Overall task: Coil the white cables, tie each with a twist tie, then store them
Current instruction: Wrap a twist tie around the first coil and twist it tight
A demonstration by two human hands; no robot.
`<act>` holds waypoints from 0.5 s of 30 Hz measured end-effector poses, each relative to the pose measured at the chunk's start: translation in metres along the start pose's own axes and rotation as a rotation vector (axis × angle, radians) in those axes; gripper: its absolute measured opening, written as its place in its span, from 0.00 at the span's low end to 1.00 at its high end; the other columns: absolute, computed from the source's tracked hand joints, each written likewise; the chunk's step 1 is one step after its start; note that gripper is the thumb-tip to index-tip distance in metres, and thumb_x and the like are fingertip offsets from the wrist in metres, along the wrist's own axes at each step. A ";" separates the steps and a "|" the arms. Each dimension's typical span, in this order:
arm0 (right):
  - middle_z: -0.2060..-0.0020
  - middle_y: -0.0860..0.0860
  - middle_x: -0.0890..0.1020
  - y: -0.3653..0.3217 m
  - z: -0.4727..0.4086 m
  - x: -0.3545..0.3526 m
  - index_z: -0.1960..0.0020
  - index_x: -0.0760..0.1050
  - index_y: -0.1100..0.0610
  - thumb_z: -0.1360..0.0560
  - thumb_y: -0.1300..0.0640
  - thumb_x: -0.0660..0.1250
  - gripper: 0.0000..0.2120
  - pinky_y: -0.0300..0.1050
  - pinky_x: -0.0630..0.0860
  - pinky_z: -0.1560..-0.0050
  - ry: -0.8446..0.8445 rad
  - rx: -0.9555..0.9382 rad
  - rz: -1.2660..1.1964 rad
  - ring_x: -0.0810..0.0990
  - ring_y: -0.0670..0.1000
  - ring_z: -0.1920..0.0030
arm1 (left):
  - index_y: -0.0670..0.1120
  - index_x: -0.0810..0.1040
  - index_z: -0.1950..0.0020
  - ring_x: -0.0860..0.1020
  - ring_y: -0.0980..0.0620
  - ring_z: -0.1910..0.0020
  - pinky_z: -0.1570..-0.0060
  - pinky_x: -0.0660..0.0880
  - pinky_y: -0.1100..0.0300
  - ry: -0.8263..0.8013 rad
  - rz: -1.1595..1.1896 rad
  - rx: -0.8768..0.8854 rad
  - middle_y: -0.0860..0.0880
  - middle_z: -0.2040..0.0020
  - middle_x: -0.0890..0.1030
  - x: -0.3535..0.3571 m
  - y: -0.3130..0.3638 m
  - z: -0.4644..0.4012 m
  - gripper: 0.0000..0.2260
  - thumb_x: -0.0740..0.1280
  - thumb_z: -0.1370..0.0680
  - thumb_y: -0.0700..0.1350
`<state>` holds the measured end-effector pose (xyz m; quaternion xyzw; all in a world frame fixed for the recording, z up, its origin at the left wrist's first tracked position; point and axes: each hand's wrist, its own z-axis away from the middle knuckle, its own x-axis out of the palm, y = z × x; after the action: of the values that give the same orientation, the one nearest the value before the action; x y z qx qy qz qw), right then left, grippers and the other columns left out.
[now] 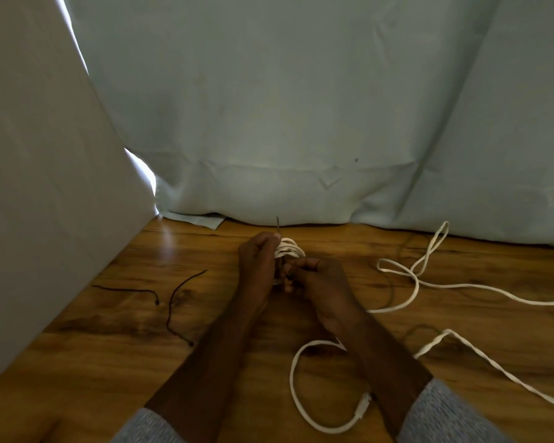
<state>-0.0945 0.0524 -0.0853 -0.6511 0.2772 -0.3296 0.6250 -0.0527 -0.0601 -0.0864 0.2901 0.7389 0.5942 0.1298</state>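
A small coil of white cable (289, 248) sits between my two hands above the wooden table (115, 356). My left hand (258, 266) grips the coil's left side and pinches a dark twist tie (278, 226) whose end sticks up past my fingers. My right hand (320, 284) has curled fingers pinching the tie's other end against the coil's near side. Most of the coil is hidden by my hands. Two spare dark twist ties (127, 291) (177, 305) lie on the table to the left.
Loose white cable (427, 270) sprawls over the table's right side, and another loop with a plug (363, 407) lies near my right forearm. A pale curtain (301, 123) hangs behind the table. A white panel (39, 203) borders the left.
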 end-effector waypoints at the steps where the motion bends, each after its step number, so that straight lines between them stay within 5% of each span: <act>1: 0.65 0.56 0.85 0.000 0.000 0.000 0.54 0.85 0.62 0.23 0.65 0.70 0.05 0.44 0.81 0.57 -0.004 -0.005 -0.004 0.82 0.51 0.66 | 0.41 0.80 0.61 0.77 0.54 0.67 0.69 0.74 0.62 -0.004 -0.008 -0.001 0.47 0.66 0.79 0.000 0.000 0.000 0.10 0.65 0.21 0.38; 9: 0.58 0.57 0.87 -0.002 -0.002 0.005 0.49 0.83 0.58 0.23 0.69 0.68 0.09 0.52 0.84 0.53 0.004 -0.161 0.030 0.86 0.55 0.59 | 0.47 0.81 0.64 0.78 0.47 0.63 0.62 0.74 0.52 0.125 0.040 -0.090 0.46 0.64 0.80 -0.006 -0.010 -0.011 0.11 0.66 0.22 0.41; 15: 0.53 0.44 0.87 0.003 -0.003 0.003 0.46 0.85 0.52 0.27 0.62 0.76 0.12 0.37 0.79 0.49 0.005 -0.424 0.404 0.84 0.41 0.53 | 0.43 0.81 0.59 0.79 0.53 0.65 0.65 0.75 0.58 0.110 0.041 -0.092 0.47 0.63 0.81 -0.003 -0.004 -0.007 0.08 0.65 0.21 0.39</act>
<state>-0.0945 0.0477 -0.0876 -0.6980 0.4652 -0.1348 0.5275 -0.0553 -0.0682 -0.0885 0.2660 0.7106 0.6452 0.0900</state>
